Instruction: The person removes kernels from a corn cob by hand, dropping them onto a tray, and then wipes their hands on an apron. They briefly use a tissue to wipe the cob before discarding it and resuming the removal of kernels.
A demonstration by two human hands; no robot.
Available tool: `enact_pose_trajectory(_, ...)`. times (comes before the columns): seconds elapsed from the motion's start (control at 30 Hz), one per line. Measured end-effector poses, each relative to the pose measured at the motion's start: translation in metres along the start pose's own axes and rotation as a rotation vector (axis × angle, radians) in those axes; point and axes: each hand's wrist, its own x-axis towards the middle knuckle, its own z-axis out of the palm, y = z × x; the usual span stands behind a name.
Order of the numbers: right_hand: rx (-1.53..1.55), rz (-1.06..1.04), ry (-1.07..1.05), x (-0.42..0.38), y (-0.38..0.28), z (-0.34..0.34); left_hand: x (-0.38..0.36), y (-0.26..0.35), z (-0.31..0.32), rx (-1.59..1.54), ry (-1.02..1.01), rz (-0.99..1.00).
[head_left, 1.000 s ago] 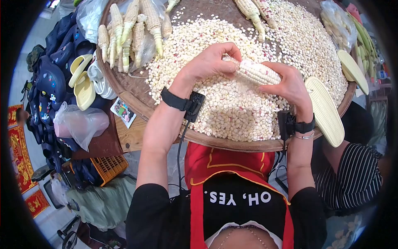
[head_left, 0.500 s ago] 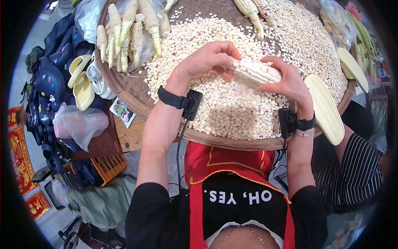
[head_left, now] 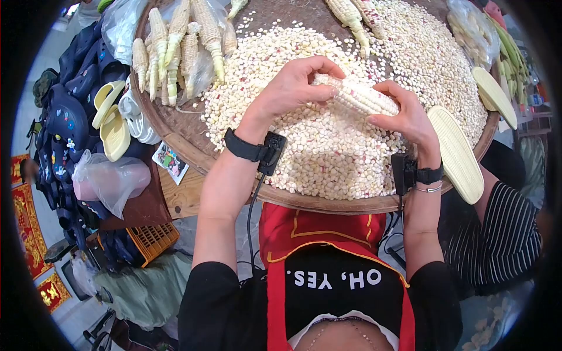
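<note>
A pale corn cob [head_left: 364,97] with a few reddish kernels is held sideways between both hands, above a heap of loose kernels [head_left: 328,167]. My left hand [head_left: 294,88] grips its left end, thumb and fingers bent around it. At the other end, the thumb and fingers of my right hand [head_left: 405,112] are closed on the cob. Beneath lies a wide round woven tray [head_left: 196,153] with a raised rim, bearing the kernels. My palms hide part of the cob's ends.
Stripped cobs [head_left: 174,50] pile at the tray's upper left, with more cobs [head_left: 350,22] at the top. A cream slipper sole [head_left: 455,155] rests on the right rim; another sole [head_left: 494,96] is beyond. Dark clogs [head_left: 67,117] hang at left. Someone in striped clothing [head_left: 497,234] sits at right.
My left hand has shifted slightly along the cob's left end, its fingers now further over the top. The right hand keeps its grip, and the whole view has moved slightly left.
</note>
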Motion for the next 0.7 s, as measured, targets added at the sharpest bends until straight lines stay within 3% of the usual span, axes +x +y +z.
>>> enact_pose_trajectory(0.1, -0.276, -0.112, 0.096, 0.000, -0.003, 0.007, 0.000, 0.000, 0.002, 0.013, 0.015, -0.002)
enact_pose_trajectory(0.23, -0.287, -0.051, 0.080, 0.001, -0.004, 0.006, 0.001, -0.003, -0.006, 0.041, 0.010, -0.069)
enact_pose_trajectory(0.3, -0.149, -0.009, 0.027, 0.000, -0.005, 0.003, 0.001, -0.007, -0.010, -0.133, -0.047, -0.032)
enact_pose_trajectory(0.5, -0.022, -0.124, 0.115, 0.004, 0.013, 0.007, -0.002, 0.001, -0.007, -0.192, 0.007, -0.075)
enact_pose_trajectory(0.7, 0.020, -0.034, 0.137, 0.001, -0.002, 0.004, 0.002, 0.000, -0.001, -0.065, 0.018, 0.022)
